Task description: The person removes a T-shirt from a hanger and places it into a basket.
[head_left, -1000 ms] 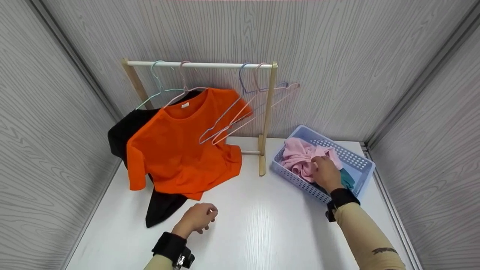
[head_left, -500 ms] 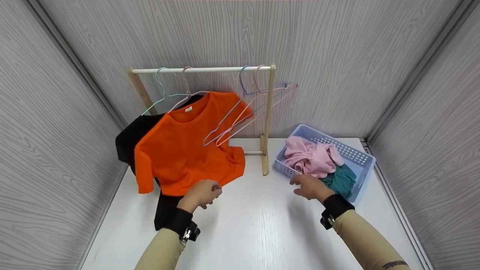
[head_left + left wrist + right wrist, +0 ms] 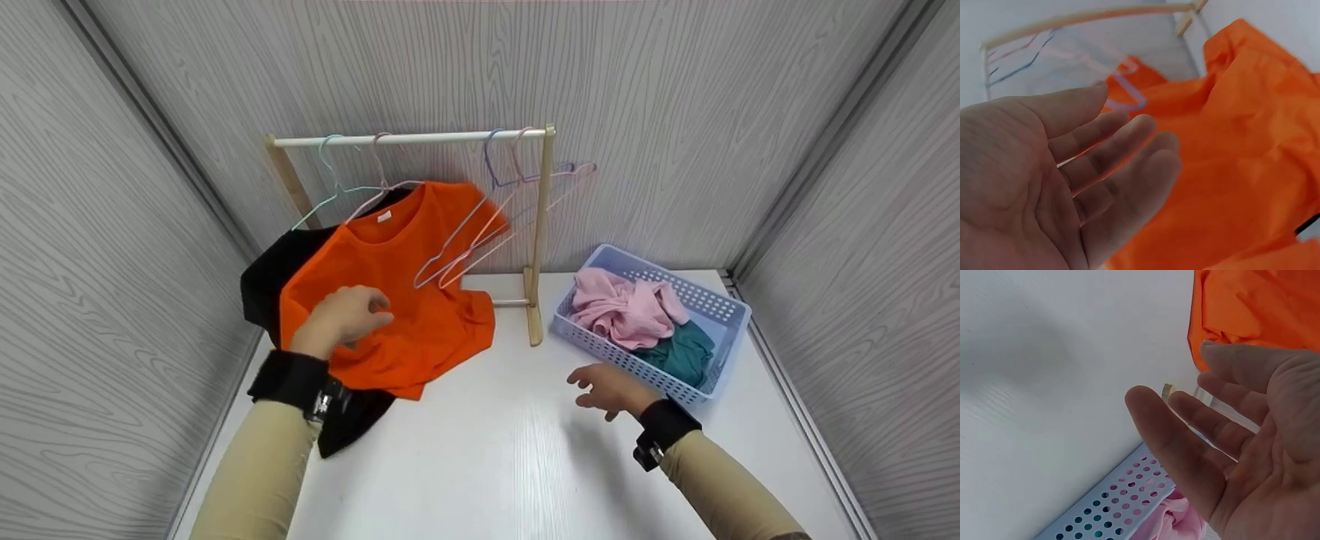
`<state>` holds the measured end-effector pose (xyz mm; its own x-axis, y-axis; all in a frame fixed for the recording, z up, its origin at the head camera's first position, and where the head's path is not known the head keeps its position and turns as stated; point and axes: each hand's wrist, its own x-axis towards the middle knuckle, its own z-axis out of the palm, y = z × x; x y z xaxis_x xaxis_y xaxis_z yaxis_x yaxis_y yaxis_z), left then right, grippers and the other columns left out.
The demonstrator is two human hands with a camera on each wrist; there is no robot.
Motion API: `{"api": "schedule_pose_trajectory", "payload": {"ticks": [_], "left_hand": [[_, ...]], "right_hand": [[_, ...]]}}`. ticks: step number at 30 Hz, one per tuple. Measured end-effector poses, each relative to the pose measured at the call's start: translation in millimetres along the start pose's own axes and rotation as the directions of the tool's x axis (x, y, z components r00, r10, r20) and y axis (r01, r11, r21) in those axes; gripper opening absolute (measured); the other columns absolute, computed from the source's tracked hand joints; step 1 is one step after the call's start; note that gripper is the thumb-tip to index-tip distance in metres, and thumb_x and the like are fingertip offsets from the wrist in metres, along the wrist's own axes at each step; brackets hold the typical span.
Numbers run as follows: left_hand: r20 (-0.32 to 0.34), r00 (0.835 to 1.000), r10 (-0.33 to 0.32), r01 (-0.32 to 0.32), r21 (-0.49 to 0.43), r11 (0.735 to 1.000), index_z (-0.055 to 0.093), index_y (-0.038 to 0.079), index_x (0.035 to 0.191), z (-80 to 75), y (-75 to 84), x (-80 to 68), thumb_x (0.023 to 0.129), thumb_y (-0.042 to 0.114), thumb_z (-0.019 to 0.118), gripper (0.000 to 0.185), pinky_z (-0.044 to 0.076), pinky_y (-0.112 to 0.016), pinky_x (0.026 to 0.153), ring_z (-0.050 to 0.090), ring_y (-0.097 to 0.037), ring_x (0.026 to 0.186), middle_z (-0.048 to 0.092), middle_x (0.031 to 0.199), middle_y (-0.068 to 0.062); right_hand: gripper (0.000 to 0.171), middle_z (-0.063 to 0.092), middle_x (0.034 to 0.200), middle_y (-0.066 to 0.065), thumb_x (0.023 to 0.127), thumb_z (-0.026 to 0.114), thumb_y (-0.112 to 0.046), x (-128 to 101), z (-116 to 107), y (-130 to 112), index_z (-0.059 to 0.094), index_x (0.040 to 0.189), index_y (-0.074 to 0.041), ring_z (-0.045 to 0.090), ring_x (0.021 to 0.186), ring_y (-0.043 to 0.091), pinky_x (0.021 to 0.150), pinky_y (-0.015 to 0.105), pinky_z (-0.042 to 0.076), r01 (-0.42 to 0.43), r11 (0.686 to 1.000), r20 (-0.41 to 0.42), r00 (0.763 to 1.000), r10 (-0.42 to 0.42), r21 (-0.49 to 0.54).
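Here, left grip (image 3: 343, 315) is held released over orange shirt (image 3: 397, 300), far left on rack; contact can't be told. Right grip (image 3: 609, 390) is released, empty, near basket (image 3: 600, 352). Black shirt (image 3: 262, 277) mostly hidden.

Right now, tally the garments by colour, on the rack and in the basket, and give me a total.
Orange: 1, the orange shirt on the rack
Black: 1, the black shirt behind it
Pink: 1, the pink garment in the basket
Teal: 1, the teal garment in the basket
Total: 4
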<state>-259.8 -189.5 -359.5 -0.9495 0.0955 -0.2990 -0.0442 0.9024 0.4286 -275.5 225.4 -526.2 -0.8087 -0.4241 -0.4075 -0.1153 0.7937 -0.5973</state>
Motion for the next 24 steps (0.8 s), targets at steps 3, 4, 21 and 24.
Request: {"api": "schedule_pose_trajectory", "payload": {"ticks": [3, 4, 21, 24], "left_hand": [[-0.060, 0.998, 0.015, -0.011, 0.060, 0.998, 0.055, 0.007, 0.134, -29.6, -2.2, -1.5, 0.099, 0.032, 0.055, 0.043, 0.056, -0.035, 0.066, 0.066, -0.026, 0.081, 0.060, 0.126, -0.020], [-0.092, 0.996, 0.018, -0.011, 0.083, 0.996, 0.055, 0.006, 0.134, -37.8, -3.4, -1.3, 0.099, 0.032, 0.054, 0.044, 0.056, -0.038, 0.069, 0.067, -0.028, 0.084, 0.059, 0.127, -0.021], [-0.439, 0.890, -0.123, 0.140, 0.007, 0.990, 0.040, -0.006, 0.140, -45.4, -18.0, 45.1, 0.101, 0.018, 0.035, 0.045, 0.046, -0.064, 0.090, 0.049, -0.052, 0.117, 0.043, 0.139, -0.031], [-0.385, 0.913, -0.135, 0.155, 0.021, 0.988, 0.040, -0.008, 0.139, -44.0, -16.5, 49.3, 0.102, 0.019, 0.035, 0.046, 0.045, -0.063, 0.092, 0.049, -0.052, 0.118, 0.045, 0.136, -0.034]], "right_hand": [[0.040, 0.060, 0.125, 0.021, 0.089, 0.067, -0.010, -1.5, 0.4, 5.9, 0.060, 0.129, -0.009, 0.066, 0.083, 0.022, 0.052, 0.037, 0.058, -0.023, 1.000, 0.012, 1.000, 0.023, 0.018], [0.040, 0.060, 0.126, 0.020, 0.089, 0.067, -0.010, -1.8, 0.5, 7.5, 0.060, 0.129, -0.009, 0.066, 0.084, 0.023, 0.053, 0.038, 0.058, -0.035, 0.999, 0.015, 0.999, 0.035, 0.024], [0.040, 0.060, 0.126, 0.021, 0.088, 0.068, -0.009, -14.6, 10.7, 31.0, 0.060, 0.127, -0.008, 0.066, 0.099, 0.027, 0.055, 0.041, 0.059, -0.097, 0.988, 0.002, 0.995, 0.098, 0.123], [0.039, 0.059, 0.127, 0.023, 0.088, 0.068, -0.009, -17.2, 13.6, 36.2, 0.060, 0.127, -0.008, 0.065, 0.100, 0.026, 0.056, 0.042, 0.059, -0.110, 0.984, 0.009, 0.994, 0.110, 0.141]]}}
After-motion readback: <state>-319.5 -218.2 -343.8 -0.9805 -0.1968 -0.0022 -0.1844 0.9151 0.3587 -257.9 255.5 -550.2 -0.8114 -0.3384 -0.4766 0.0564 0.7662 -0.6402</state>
